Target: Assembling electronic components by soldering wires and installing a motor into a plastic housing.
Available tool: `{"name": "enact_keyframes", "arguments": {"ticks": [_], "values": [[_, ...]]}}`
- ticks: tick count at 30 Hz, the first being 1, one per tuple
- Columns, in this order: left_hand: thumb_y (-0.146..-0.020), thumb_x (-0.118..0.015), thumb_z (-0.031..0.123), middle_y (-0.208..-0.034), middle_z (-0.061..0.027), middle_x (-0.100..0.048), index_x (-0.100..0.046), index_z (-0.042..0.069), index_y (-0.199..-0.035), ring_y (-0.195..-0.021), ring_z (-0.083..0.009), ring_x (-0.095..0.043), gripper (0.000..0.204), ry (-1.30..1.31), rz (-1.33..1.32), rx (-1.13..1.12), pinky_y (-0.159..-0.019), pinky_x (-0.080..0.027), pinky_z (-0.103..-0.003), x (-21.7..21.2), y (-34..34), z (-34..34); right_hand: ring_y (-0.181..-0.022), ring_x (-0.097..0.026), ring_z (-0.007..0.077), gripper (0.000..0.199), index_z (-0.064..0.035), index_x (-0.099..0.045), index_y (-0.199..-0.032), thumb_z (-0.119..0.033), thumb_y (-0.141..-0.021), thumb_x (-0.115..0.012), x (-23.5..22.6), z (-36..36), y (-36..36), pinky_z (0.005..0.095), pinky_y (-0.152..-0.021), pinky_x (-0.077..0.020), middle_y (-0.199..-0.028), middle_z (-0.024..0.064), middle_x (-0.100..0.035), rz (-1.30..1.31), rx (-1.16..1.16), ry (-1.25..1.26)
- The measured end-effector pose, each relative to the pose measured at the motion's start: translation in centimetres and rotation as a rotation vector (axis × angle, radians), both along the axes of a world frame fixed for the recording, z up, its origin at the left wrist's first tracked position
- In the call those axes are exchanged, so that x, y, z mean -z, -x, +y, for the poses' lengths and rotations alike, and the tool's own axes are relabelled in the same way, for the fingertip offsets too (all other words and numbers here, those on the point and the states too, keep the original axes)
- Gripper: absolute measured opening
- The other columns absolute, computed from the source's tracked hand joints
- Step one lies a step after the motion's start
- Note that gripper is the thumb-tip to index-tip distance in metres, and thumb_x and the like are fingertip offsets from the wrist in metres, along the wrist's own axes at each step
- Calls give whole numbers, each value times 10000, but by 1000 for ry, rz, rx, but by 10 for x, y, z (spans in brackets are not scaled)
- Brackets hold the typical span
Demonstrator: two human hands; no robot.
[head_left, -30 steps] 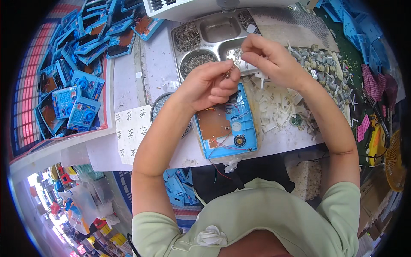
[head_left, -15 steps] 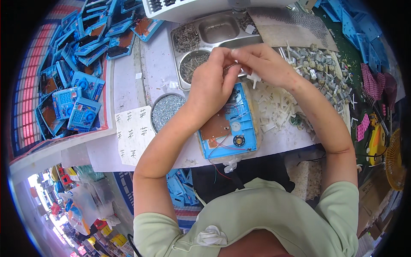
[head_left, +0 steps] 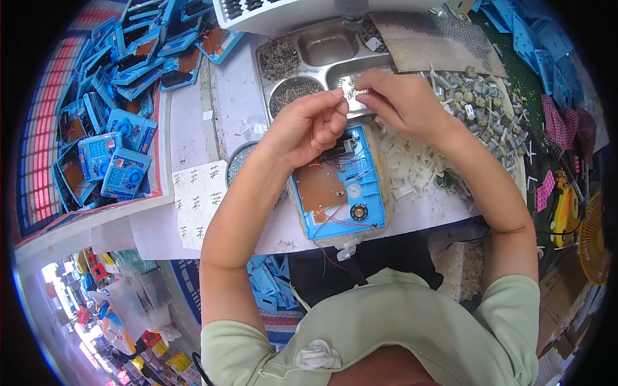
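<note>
Lying just below the bare left hand, (head_left: 306, 130) toward the person's body, is an open, shallow casing of bright blue plastic, (head_left: 369, 180) set on the white tabletop. (head_left: 283, 239) Its long axis runs away from the body, leaning slightly left at the far end. The left hand is nearer, overlapping the casing's far left corner in this view; whether it touches cannot be told. The bare right hand (head_left: 409, 106) is farther up and right, beside the silver metal compartment tray. (head_left: 315, 69) The left fingers curl loosely, thumb and forefinger close together; the right thumb and forefinger leave a narrow gap. Whether either holds something small, I cannot tell. Inside the casing show a flat reddish-brown panel, (head_left: 318, 188) a round dark speaker (head_left: 360, 211) and thin loose red wires. (head_left: 347, 222)
</note>
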State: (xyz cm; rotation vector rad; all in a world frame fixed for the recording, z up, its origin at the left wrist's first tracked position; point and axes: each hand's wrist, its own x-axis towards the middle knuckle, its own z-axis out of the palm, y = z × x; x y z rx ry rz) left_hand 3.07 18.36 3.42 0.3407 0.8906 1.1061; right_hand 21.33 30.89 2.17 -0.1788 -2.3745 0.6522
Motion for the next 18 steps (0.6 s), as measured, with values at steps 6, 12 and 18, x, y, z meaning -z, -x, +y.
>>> {"name": "enact_keyframes", "arguments": {"ticks": [6,12,18], "values": [[-1043,-432,278,-539,-5,-481,-568,49,-849,-350,-29,-334,330,45,-180,142,-281,-279,-150,4,9,8,-648,-649,274,143,-99,-606,-968,-146,-851,-673,14,7,6,367,-538,-508,-775,85,-651,159,62,-264],[-1036,-465,307,-531,-4,-486,-568,42,-822,-365,-41,-362,356,-26,31,252,-338,-317,-166,-9,9,16,-661,-649,282,145,-90,-581,-926,-149,-838,-680,8,8,6,387,-511,-492,-759,125,-639,-18,182,-181],[-974,-599,264,-634,-16,-597,-606,29,-849,-520,-69,-516,266,-385,1047,-20,-504,-427,-217,-6,-8,14,-608,-575,124,269,-47,-607,-903,-307,-900,-675,-7,24,2,281,-518,-433,-714,31,-604,-346,59,693]]}}
